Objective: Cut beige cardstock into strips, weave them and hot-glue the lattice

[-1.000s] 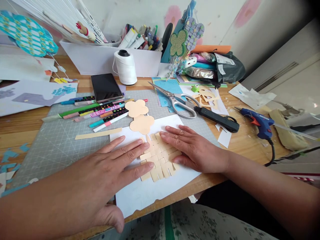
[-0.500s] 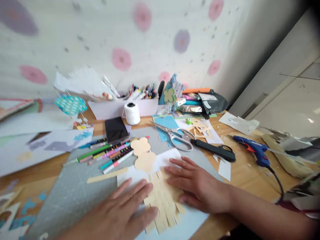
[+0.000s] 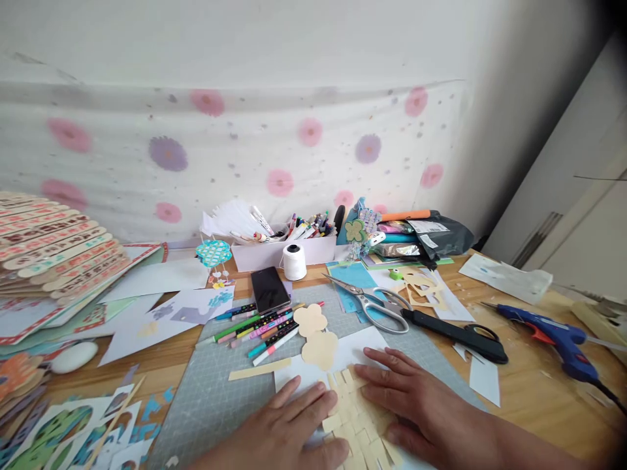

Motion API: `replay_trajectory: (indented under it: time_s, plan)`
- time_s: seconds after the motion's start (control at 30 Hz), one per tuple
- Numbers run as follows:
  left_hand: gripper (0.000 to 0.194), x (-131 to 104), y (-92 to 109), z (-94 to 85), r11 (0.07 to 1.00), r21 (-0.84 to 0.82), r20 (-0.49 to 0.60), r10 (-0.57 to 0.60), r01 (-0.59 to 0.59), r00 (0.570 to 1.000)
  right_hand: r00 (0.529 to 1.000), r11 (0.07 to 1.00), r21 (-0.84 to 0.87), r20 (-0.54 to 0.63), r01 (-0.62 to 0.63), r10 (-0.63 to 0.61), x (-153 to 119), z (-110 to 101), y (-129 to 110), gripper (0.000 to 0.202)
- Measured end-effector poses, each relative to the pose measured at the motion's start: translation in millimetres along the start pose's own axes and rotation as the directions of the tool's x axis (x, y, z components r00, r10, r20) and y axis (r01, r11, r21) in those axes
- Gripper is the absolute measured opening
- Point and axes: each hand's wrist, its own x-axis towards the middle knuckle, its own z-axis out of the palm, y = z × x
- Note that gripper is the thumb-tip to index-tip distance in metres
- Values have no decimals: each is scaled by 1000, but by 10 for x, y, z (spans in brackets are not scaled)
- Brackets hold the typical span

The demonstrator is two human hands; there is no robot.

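Observation:
Between my hands lies a woven mat of cream paper strips (image 3: 360,424), resting on white paper (image 3: 365,341). My left hand (image 3: 298,427) lies over its left edge with the fingers stretched out. On its right edge my right hand (image 3: 416,398) rests, fingers spread and flat. Two cream flower-shaped paper cutouts, an upper one (image 3: 310,320) and a lower one (image 3: 319,350), lie just beyond the mat. A loose cream strip (image 3: 259,369) is left of them. The mat's near end runs out of the view.
A grey cutting mat (image 3: 215,398) covers the table's middle. Beyond are several markers (image 3: 264,329), a phone (image 3: 270,290), a thread spool (image 3: 294,263), scissors (image 3: 372,303) and a black-handled cutting tool (image 3: 458,336). A blue glue gun (image 3: 548,336) lies right, craft sticks (image 3: 59,251) left.
The view has tilted up and swung left, so the desk things appear lower and further right. Both hands stay flat on the woven paper.

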Motion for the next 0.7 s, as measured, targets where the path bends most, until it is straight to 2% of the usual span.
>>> replay_trajectory:
  time_s: [0.07, 0.17, 0.23, 0.4, 0.47, 0.53, 0.6, 0.7]
  plan:
    - [35, 0, -12, 89, 1000, 18, -10, 5, -5, 1000, 1000, 1000, -6, 8, -14, 14, -3, 20, 7, 54]
    - [34, -18, -27, 275, 1000, 2, -90, 23, -23, 996, 1000, 1000, -20, 12, -20, 21, -1, 32, -3, 55]
    - [32, -19, -21, 301, 1000, -19, -103, 14, -16, 995, 1000, 999, -24, 5, -22, 22, 1, 34, -15, 54]
    - [32, 52, -8, -27, 999, -17, -10, 42, -43, 999, 1000, 999, -37, -26, -16, 15, -3, 39, -13, 50]
    - [27, 70, -29, -90, 999, -9, -31, 36, -36, 999, 999, 1000, -10, -53, -2, 2, -12, 46, 9, 50]
    - [25, 61, -62, -26, 999, 10, -99, 48, -47, 994, 997, 1000, 15, -75, 5, -4, -20, 53, 34, 52]
    - [25, 28, -96, 123, 999, 29, -210, 51, -46, 976, 997, 1000, 20, -75, -4, 6, -23, 57, 50, 56]
    - [29, -43, -129, 341, 998, 47, -273, 54, -43, 960, 999, 1000, 4, -19, -30, 30, -13, 46, 40, 63]
